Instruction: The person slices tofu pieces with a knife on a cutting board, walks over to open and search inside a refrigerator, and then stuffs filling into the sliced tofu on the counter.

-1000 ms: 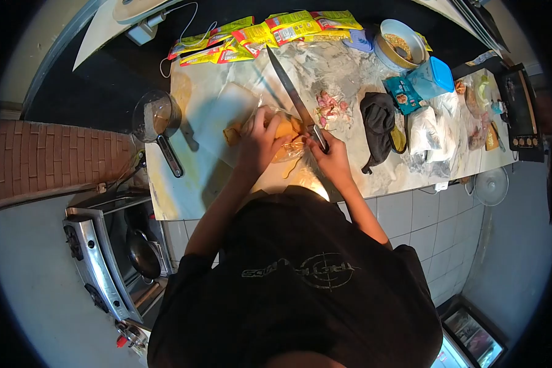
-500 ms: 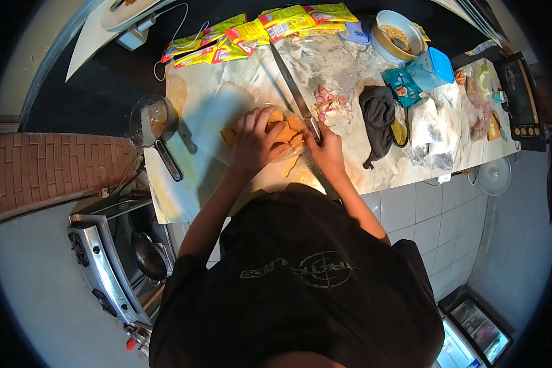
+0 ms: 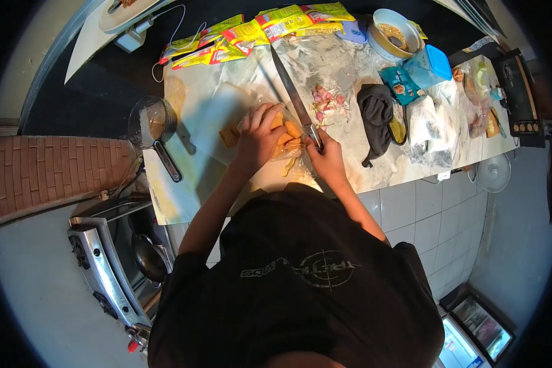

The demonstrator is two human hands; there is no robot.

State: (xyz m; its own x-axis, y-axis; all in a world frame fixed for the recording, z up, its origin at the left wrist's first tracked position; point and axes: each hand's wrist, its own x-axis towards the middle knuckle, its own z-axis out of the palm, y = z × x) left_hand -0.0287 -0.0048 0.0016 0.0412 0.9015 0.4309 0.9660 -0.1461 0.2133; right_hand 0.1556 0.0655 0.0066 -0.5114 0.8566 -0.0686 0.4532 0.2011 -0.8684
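Several orange pieces lie in and around a clear plastic bag near the table's front edge. My left hand rests over them with its fingers bent, pressed on the orange food. In my right hand is the handle of a long knife, whose blade points away toward the yellow packets. The blade lies just right of the orange pieces. Pinkish peelings are scattered to the right of the knife. A thin yellowish scrap sits in front of the bag.
Yellow packets line the back edge, beside a bowl. A pan stands at the left. On the right are a dark cloth, a blue-lidded container, a teal packet and white plastic bags.
The view has shifted slightly. My left hand has moved a little over the orange pieces, and more of them show between my hands. The knife stays in my right hand.
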